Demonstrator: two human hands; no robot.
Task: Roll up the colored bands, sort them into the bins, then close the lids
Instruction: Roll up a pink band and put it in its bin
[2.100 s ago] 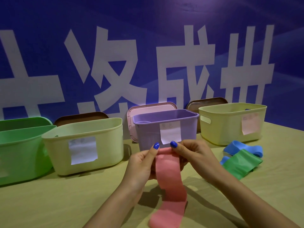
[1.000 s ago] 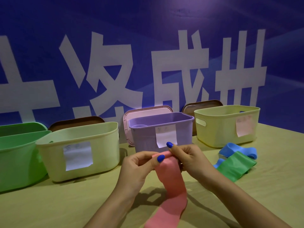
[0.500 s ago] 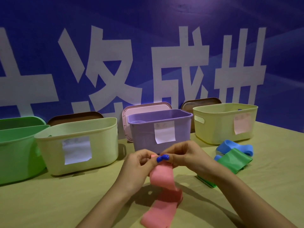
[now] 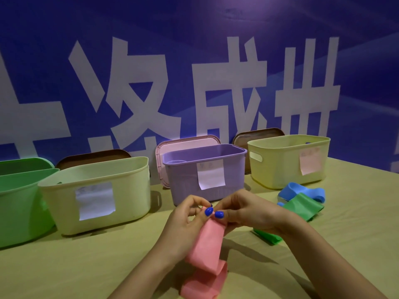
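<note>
Both hands pinch the top end of the pink band [image 4: 210, 240] above the desk [image 4: 64, 266], in front of the purple bin [image 4: 207, 175]: the left hand [image 4: 185, 223] and right hand [image 4: 244, 210] each have a closed grip on it, thumbs meeting at the edge, while the rest hangs down and folds on the desk. To roll it well, the turns should probably be kept tight and the edges square, feeding slack up evenly so the coil does not cone or spring loose

1. Both forearms are bare, no sleeves in view.
2. The left hand [image 4: 183, 223], nearer the purple bin [image 4: 207, 173], has glossy blue nail polish.
3. The right hand [image 4: 248, 212] wears the same blue polish.
</note>
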